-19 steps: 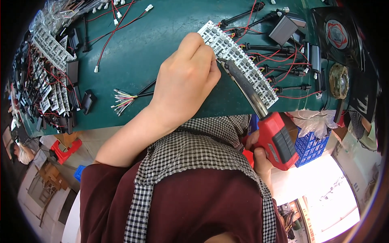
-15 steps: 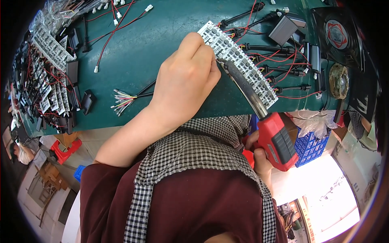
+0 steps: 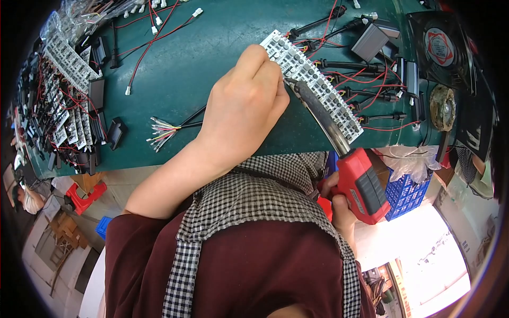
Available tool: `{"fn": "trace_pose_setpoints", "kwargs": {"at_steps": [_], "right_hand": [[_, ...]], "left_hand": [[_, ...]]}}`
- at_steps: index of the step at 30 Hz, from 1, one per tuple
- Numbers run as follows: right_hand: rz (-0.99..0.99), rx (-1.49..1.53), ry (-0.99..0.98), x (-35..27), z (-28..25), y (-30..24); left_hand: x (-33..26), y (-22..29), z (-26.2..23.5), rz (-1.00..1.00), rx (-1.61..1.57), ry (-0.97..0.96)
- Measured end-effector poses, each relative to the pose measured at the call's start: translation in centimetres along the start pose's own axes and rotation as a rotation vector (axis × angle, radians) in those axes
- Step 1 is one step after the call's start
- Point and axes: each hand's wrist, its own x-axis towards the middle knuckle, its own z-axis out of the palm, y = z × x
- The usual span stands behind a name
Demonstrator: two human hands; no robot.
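Dark green tabletop (image 3: 175,69) across upper frame; long white circuit-board panel (image 3: 321,79) on it, right of upper centre. Red-and-black, metal-barrelled soldering gun (image 3: 363,183), right of centre. Left hand (image 3: 241,108), mid-frame, curled at panel's edge, fingertips hidden, can't tell whether pinching; right hand (image 3: 343,213), lower right, fingers clamped on gun's handle.

The worker (image 3: 265,265) over there wears the camera on the head, left one of a fisheye pair, facing steeply down past the chest (image 3: 270,246), close above the left hand (image 3: 243,103) and right hand (image 3: 344,214); it sees wide, the near edge of the tabletop (image 3: 175,69) bowing across the middle.
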Motion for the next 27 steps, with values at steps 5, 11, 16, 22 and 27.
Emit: {"fn": "trace_pose_setpoints", "kwargs": {"at_steps": [5, 11, 16, 22, 27], "right_hand": [[0.074, 0.307, 0.03, 1.6, 1.3, -4.2], [-0.057, 0.336, 0.196, 2.0, 1.7, -4.3], [-0.129, 0.28, 0.239, 2.2, 1.8, -3.9], [-0.213, 0.23, 0.284, 2.4, 1.4, -3.0], [-0.226, 0.264, 0.299, 2.6, 1.4, -2.7]], "left_hand": [[0.1, 0.2, -0.3, -0.004, 0.012, -0.004], [-0.3, 0.4, 0.0, 0.008, 0.06, -0.046], [-0.6, 0.6, -0.2, 0.033, 0.114, -0.061], [-0.3, 1.2, -0.7, 0.068, 0.364, -0.034], [1.5, -0.2, -4.8, 0.195, 0.339, -0.042]]}}
